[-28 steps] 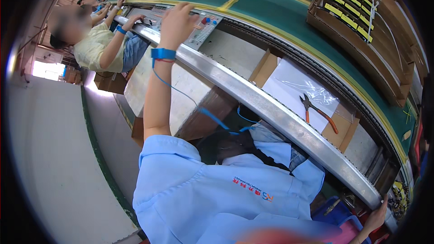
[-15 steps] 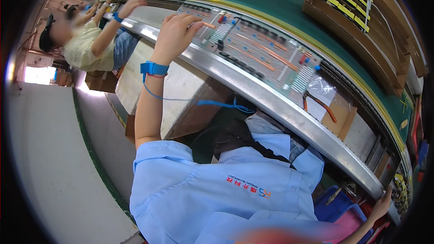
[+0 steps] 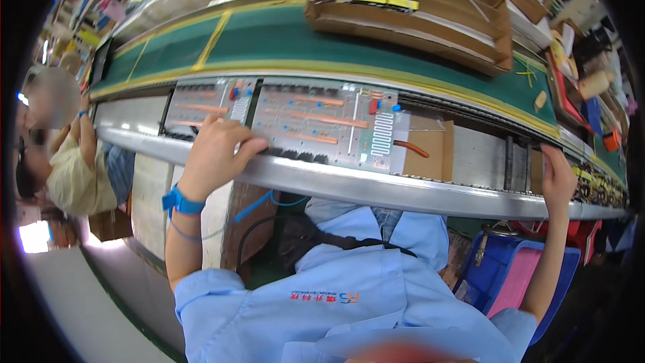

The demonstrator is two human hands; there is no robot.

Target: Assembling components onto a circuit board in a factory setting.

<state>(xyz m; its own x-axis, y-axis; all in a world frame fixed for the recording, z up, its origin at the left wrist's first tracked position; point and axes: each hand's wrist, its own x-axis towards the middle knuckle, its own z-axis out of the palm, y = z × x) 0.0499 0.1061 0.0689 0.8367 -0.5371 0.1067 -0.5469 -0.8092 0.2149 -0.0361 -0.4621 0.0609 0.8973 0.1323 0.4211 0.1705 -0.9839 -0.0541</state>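
Observation:
My left hand (image 3: 218, 154), with a blue strap (image 3: 180, 203) round its wrist, is at the near edge of the left circuit board (image 3: 201, 104). Its thumb stands apart from the bent fingers, and the fingertips reach over the board; I see nothing held. To the right lies a larger circuit board (image 3: 302, 117) with copper-coloured strips, black parts along its edges and a red and a blue part. My right hand (image 3: 559, 178) reaches over the metal rail at the right, fingers stretched toward the far rail, beside a heap of small yellow-and-black parts (image 3: 594, 188). No object shows in it.
A metal rail (image 3: 322, 185) runs along my front. Behind the boards are a green belt (image 3: 269, 37) and a cardboard box (image 3: 410, 23) holding yellow-and-black parts. An orange-handled tool (image 3: 411, 148) lies right of the boards. A blue bin (image 3: 497, 262) stands below; another person (image 3: 87, 168) works at left.
The view has swung toward the right. My left hand has come down from above the boards to the left board's near edge. My right hand has moved from the rail's end onto the line.

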